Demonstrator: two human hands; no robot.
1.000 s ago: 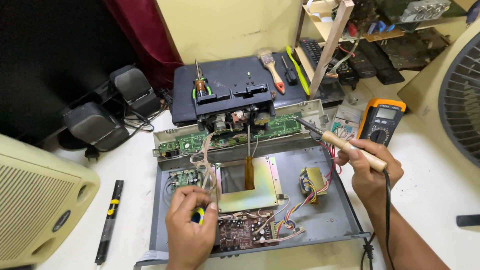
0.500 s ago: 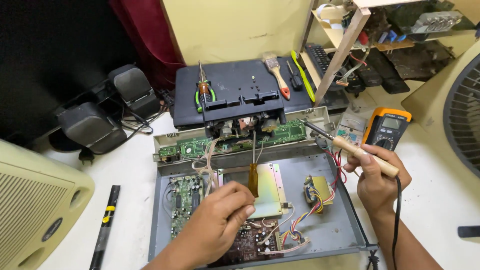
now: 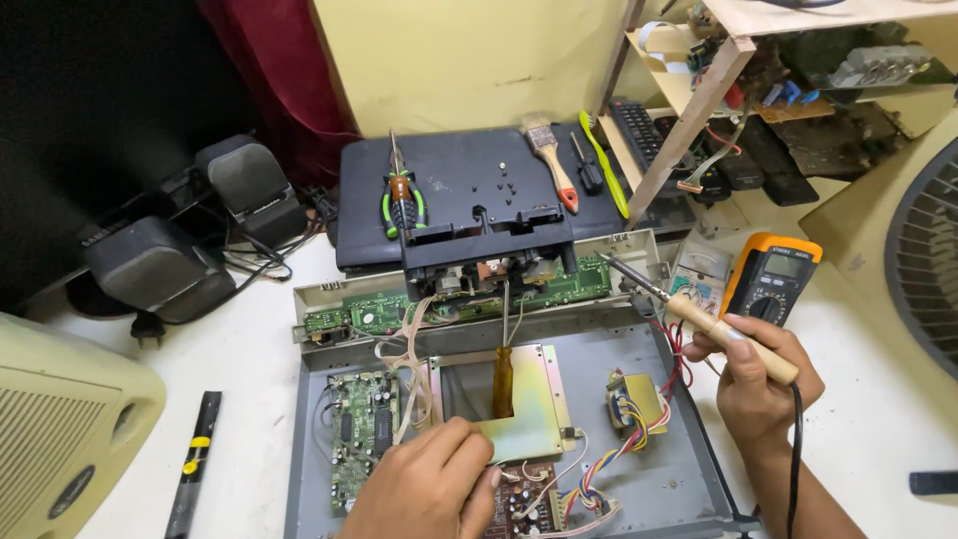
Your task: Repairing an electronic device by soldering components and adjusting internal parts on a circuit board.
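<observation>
My right hand (image 3: pixel 753 384) grips the wooden handle of a soldering iron (image 3: pixel 699 321), whose tip points up-left toward the long green front board (image 3: pixel 374 311). My left hand (image 3: pixel 424 489) rests with curled fingers inside the open grey chassis (image 3: pixel 664 494), at the near edge of a yellowish metal plate (image 3: pixel 539 409) and beside a small brown circuit board (image 3: pixel 529 507). Whatever the left fingers may hold is hidden. An amber-handled screwdriver (image 3: pixel 502 384) stands in the plate's opening. A green board (image 3: pixel 357 439) lies left of that hand, a wired transformer (image 3: pixel 639 399) to its right.
An orange multimeter (image 3: pixel 773 279) lies just beyond my right hand. Green-handled pliers (image 3: pixel 402 200) and a paint brush (image 3: pixel 551 160) lie on a black cover behind. Two dark speakers (image 3: pixel 200 240) stand at left, a black-and-yellow tool (image 3: pixel 195 464) lies near a cream casing (image 3: pixel 60 439), and a fan (image 3: pixel 928 269) stands at right.
My left hand has shifted right, from the green board toward the metal plate's near edge. My right hand keeps the soldering iron in about the same place. The view has drawn closer.
</observation>
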